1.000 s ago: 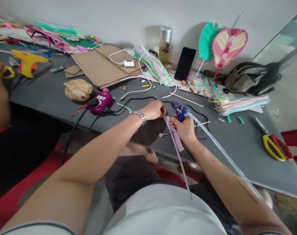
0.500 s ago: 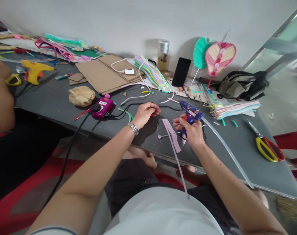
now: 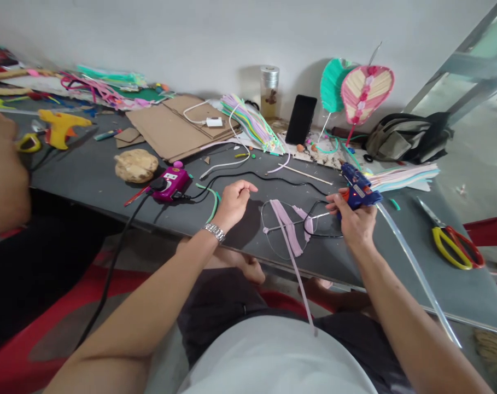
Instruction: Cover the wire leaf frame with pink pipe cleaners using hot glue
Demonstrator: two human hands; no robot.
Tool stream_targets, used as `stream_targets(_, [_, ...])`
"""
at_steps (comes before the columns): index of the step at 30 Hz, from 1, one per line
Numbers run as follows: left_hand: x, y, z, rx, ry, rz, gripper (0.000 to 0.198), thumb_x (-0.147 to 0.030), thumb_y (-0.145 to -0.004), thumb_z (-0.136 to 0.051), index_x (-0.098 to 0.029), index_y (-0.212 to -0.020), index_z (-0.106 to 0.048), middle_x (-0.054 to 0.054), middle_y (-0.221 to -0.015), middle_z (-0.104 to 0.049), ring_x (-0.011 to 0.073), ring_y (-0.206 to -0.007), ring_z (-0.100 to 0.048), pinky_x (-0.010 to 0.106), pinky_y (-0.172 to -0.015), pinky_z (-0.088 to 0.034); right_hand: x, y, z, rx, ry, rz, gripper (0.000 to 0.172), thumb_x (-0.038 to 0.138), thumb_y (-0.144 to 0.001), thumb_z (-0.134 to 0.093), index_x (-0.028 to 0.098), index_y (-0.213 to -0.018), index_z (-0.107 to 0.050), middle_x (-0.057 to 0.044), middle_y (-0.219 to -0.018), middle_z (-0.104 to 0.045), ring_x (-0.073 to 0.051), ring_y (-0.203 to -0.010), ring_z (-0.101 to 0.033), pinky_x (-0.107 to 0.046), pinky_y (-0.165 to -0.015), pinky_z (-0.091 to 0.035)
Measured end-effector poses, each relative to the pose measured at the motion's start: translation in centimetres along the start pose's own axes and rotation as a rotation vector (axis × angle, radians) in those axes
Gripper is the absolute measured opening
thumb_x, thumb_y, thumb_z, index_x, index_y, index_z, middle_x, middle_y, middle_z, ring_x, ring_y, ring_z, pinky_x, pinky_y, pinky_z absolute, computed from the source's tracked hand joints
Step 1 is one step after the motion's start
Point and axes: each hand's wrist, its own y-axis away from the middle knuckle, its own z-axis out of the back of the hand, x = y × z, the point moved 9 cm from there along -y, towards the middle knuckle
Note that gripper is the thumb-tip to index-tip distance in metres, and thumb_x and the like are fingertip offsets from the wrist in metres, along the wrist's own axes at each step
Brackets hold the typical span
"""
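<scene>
1. Right hand: I have it wrapped round the handle of the blue glue gun, nozzle toward the far left. Holding it right of the work presumably leaves the strips uncovered and the hot tip away from them.
2. Left hand: half open, fingers loosely curled, nothing visible in its grasp. I read it as poised over the table, left of the work.
3. Wire frame: on the table near the near edge, between both hands, likely for easy reach. One long lilac strip runs from it over the edge, probably because its length exceeds the space.
4. Power box: left of the hands. Its slack black cable presumably gives the gun free movement.
5. Counts, by my view:
   - Glue guns: two, including a yellow glue gun at far left.
   - Fans: two, one green, one pink-edged, far right.
   - Strip bundles beyond the hands: one at centre, one at right; the far-left pile I cannot count.
   - Red-and-yellow scissors: one, right.
   - Phone: one, upright.
</scene>
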Motion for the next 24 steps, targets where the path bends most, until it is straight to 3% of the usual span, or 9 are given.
stream_targets(2, [-0.8, 0.2, -0.8, 0.055, -0.124, -0.091, 0.022, -0.02, -0.091, -0.055, -0.017, -0.098, -0.076, 0.0, -0.069, -0.065, 0.014, -0.061, -0.054, 0.027, -0.062, -0.042, -0.8, -0.1, -0.9, 0.022, 0.006, -0.023, 0.035, 0.045, -0.075, -0.079, 0.019, -0.093, -0.065, -0.003, -0.073, -0.077, -0.016, -0.054, -0.069, -0.027, -0.05, -0.055])
stream_targets(5, [-1.6, 0.3, -1.9, 0.107, -0.31, -0.179, 0.021, -0.018, -0.086, -0.068, -0.018, -0.105, -0.075, 0.003, -0.083, -0.07, 0.0188, -0.079, -0.062, 0.032, -0.077, -0.047, -2.7, 0.2, -2.4, 0.055, 0.04, -0.067, 0.037, 0.048, -0.076, -0.077, 0.019, -0.095, -0.066, -0.004, -0.075, -0.078, -0.019, -0.057, -0.07, -0.031, -0.054, -0.057])
stream_targets(11, [-2.0, 0.0, -3.7, 0.159, -0.561, -0.192, 0.004, -0.023, -0.084, -0.075, -0.021, -0.086, -0.077, 0.007, -0.093, -0.072, 0.0242, -0.093, -0.063, 0.038, -0.088, -0.049, -5.0, 0.9, -5.4, 0.125, 0.181, -0.036, 0.034, 0.049, -0.077, -0.074, 0.02, -0.094, -0.07, -0.008, -0.089, -0.079, -0.027, -0.084, -0.075, -0.044, -0.085, -0.06])
stream_targets(17, [-2.5, -0.2, -4.8, 0.159, -0.64, -0.14, 0.006, -0.021, -0.083, -0.071, -0.021, -0.084, -0.077, 0.008, -0.092, -0.07, 0.0257, -0.095, -0.063, 0.038, -0.085, -0.049, -3.4, 1.4, -8.5, 0.245, 0.529, 0.092, 0.012, 0.035, -0.079, -0.064, 0.026, -0.086, -0.06, -0.002, -0.083, -0.074, -0.024, -0.08, -0.069, -0.035, -0.076, -0.052])
stream_targets(24, [-2.4, -0.4, -5.0, 0.156, -0.61, -0.1, 0.006, -0.021, -0.082, -0.07, -0.021, -0.082, -0.076, 0.009, -0.092, -0.069, 0.0284, -0.096, -0.063, 0.04, -0.083, -0.047, -3.3, 1.5, -9.8, 0.335, 0.601, 0.13, 0.016, 0.026, -0.076, -0.06, 0.027, -0.091, -0.056, -0.001, -0.081, -0.07, -0.022, -0.074, -0.063, -0.031, -0.07, -0.044])
